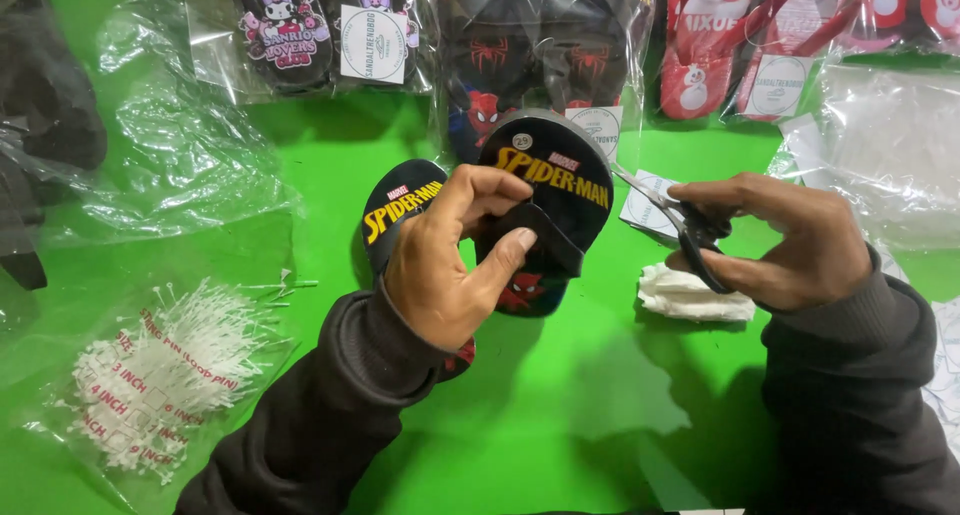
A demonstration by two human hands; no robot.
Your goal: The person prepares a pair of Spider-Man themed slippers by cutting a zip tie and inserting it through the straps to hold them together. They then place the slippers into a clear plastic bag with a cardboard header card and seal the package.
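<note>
Above green table [560, 415], left hand [445, 260] gripping upright sandals [550, 190], right hand [790, 240] clutching scissors [680, 220].

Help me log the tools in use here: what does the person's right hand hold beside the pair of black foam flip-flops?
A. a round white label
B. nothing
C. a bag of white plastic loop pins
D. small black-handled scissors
D: the right hand grips small black-handled scissors, blades pointing toward the pair of black foam flip-flops held up in the left hand.
</note>
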